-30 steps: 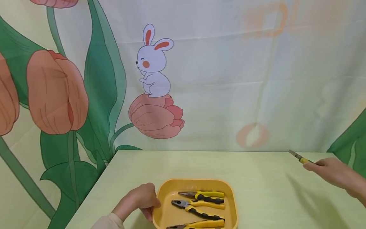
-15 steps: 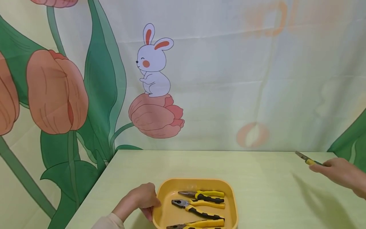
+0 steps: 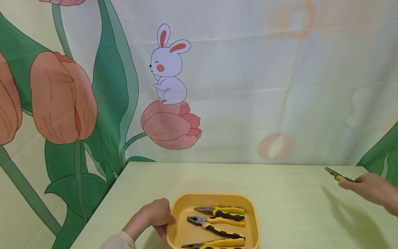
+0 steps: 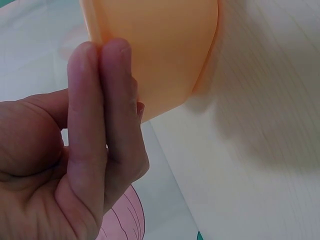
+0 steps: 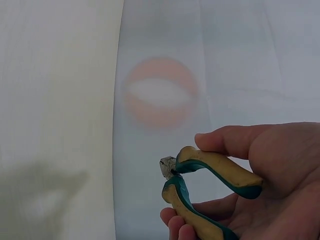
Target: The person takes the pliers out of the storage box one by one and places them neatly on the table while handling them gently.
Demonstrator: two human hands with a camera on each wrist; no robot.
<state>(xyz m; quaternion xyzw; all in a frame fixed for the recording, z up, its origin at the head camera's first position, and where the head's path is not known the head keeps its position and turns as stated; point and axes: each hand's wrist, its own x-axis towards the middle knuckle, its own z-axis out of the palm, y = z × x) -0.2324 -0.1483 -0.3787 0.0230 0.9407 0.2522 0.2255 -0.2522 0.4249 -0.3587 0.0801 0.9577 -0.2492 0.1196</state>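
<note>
My left hand (image 3: 155, 215) grips the left wall of a yellow plastic tray (image 3: 214, 197); in the left wrist view its fingers (image 4: 86, 120) lie along the outer side, thumb at the rim. Inside the tray lie long-nose pliers (image 3: 222, 211), combination pliers (image 3: 217, 224) and, cut off by the frame's bottom, another pair of pliers (image 3: 222, 242). Off to the right, my right hand (image 3: 371, 188) holds green-and-yellow pliers (image 3: 339, 177) above the table. The right wrist view shows the handles of these pliers (image 5: 215, 172) spread between thumb and fingers, the metal head pointing away.
The pale wood-grain table (image 3: 280, 200) ends at a hanging cloth (image 3: 236, 86) printed with tulips and a white rabbit (image 3: 168, 76). A shadow (image 3: 351, 218) of the right hand and its pliers falls on the table's right side.
The right hand has drifted a little to the right and slightly down with the pliers. The left hand keeps its hold on the tray, and the tray's contents stay put.
</note>
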